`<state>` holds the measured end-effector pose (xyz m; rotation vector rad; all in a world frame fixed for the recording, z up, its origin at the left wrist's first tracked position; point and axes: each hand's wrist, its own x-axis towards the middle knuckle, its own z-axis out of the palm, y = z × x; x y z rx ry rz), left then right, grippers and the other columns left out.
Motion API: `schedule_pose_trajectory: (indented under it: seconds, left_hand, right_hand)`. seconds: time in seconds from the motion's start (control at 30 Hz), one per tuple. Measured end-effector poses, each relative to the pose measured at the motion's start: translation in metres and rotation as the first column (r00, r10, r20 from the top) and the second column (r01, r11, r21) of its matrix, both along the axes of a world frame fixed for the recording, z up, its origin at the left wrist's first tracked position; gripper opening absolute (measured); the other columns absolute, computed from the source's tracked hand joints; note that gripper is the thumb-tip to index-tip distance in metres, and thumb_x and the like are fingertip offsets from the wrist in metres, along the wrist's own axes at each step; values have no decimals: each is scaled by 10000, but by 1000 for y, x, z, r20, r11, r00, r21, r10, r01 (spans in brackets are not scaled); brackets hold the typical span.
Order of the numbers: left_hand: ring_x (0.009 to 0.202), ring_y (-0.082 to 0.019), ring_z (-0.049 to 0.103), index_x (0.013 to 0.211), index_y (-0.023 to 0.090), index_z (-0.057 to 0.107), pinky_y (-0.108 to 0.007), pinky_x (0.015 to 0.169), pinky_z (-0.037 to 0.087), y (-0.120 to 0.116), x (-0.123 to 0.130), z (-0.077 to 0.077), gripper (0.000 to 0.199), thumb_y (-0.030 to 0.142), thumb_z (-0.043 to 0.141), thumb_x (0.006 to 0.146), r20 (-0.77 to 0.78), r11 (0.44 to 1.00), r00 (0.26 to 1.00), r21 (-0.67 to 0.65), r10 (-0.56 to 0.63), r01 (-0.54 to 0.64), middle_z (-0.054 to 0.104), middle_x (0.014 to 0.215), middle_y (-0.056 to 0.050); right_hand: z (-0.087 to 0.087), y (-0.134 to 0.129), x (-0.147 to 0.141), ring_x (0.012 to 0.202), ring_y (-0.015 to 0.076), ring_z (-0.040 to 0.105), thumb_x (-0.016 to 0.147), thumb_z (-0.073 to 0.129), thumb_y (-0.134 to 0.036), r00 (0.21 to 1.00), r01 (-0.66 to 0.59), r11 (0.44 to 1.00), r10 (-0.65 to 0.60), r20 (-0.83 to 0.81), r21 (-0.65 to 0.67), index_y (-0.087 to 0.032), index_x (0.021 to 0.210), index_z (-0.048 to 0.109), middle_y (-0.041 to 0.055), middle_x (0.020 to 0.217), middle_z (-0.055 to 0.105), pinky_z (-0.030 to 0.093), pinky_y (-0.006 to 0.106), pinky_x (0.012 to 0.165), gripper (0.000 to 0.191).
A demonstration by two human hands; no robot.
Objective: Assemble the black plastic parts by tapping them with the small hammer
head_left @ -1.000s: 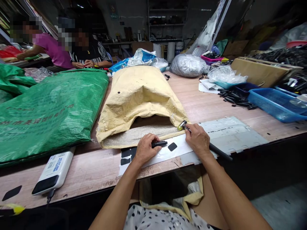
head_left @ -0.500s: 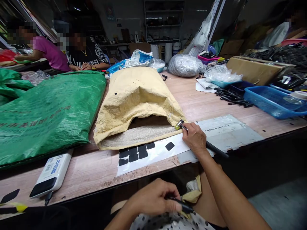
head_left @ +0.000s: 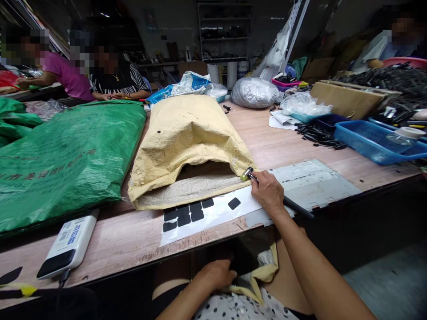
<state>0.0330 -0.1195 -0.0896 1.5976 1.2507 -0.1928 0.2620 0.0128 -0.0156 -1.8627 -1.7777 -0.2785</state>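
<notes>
My right hand [head_left: 267, 192] is closed around a small hammer [head_left: 247, 174] with a shiny metal head and a yellowish face. The hammer's black handle sticks out behind my wrist, over the table edge. Its head lies against the corner of a large pale-yellow woven sack [head_left: 196, 115], whose mouth gapes toward me. Below the table edge, my left hand [head_left: 218, 273] is low over my lap, beside the open yellow edge of another bag [head_left: 268, 271]. Its fingers are mostly lost in shadow. A white sheet [head_left: 220, 213] with several black rounded-square stickers [head_left: 234, 203] lies before the sack.
A green woven sack [head_left: 73, 155] fills the left side, with a white power bank [head_left: 68, 244] and its cable in front. A grey plate [head_left: 313, 182] is at right. Beyond are a blue tray [head_left: 370, 144], black parts [head_left: 320, 135] and a cardboard box [head_left: 347, 98]. Co-workers sit across the table.
My left hand has moved down and away into the shadow over the lap; the slim black piece it held is out of sight. My right hand still rests with the hammer.
</notes>
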Motion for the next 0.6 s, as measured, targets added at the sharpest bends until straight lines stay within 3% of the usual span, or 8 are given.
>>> schedule_pose_trajectory:
  seconds: [0.07,0.13,0.23,0.27,0.33,0.4,0.43,0.6]
  left_hand:
    - [1019,-368,684,1111,256,767,-457,884,517,8,-2,42,445,470,745,721,53,977,976,25,-211,210,756,1019,-105]
    - [826,-248,690,1077,261,763,-323,732,516,27,-3,86,380,525,681,816,273,928,889,56,-368,368,749,875,-40]
    - [753,-181,660,1009,215,736,-250,639,474,78,-6,132,375,513,515,954,400,969,889,188,-224,159,730,845,-22]
    - [758,-185,659,953,199,731,-256,643,469,99,-7,138,358,478,507,960,346,947,930,322,-126,8,729,845,-32]
    - [817,-217,679,1001,182,719,-287,696,484,142,-11,140,293,400,529,952,181,788,971,569,158,-235,746,925,-74]
    - [932,-285,697,1063,154,710,-335,751,506,180,-17,133,281,354,576,917,-3,591,884,745,467,-309,741,1040,-153]
    - [981,-324,696,1068,130,711,-366,780,512,195,-19,129,287,328,598,894,-40,541,836,779,547,-317,730,1078,-198]
    - [1058,-426,682,1025,69,733,-473,842,520,233,-25,124,303,290,657,832,-86,494,727,787,681,-369,711,1088,-291]
  right_hand:
    - [0,0,0,913,225,548,922,555,-237,1000,1,1000,-1,0,-1,-212,1111,694,81,1008,671,367,331,749,236]
    - [0,0,-1,915,225,549,925,553,-234,1000,0,1000,0,1,-1,-209,1114,693,81,1012,670,369,331,753,236]
    - [0,-1,-1,913,223,555,926,559,-231,1000,4,1000,-4,2,2,-208,1111,694,79,1018,673,372,332,753,231]
    - [0,-1,-1,914,223,558,926,561,-231,1000,4,1000,-4,3,3,-208,1109,694,79,1019,674,372,333,752,228]
    - [0,-1,-1,918,224,563,927,562,-231,1000,4,1000,-4,5,2,-210,1106,694,77,1019,676,375,332,753,223]
    - [1,-1,-1,926,225,567,928,562,-229,1000,1,1000,-1,5,-1,-213,1110,692,73,1017,676,379,332,759,224]
    - [1,-1,-1,929,225,568,929,563,-230,1000,1,1000,-1,4,-3,-215,1112,691,71,1016,675,380,332,762,224]
    - [3,1,-1,942,222,571,920,572,-219,1000,7,1000,-7,-15,-18,-215,1094,692,67,1021,676,382,327,773,212]
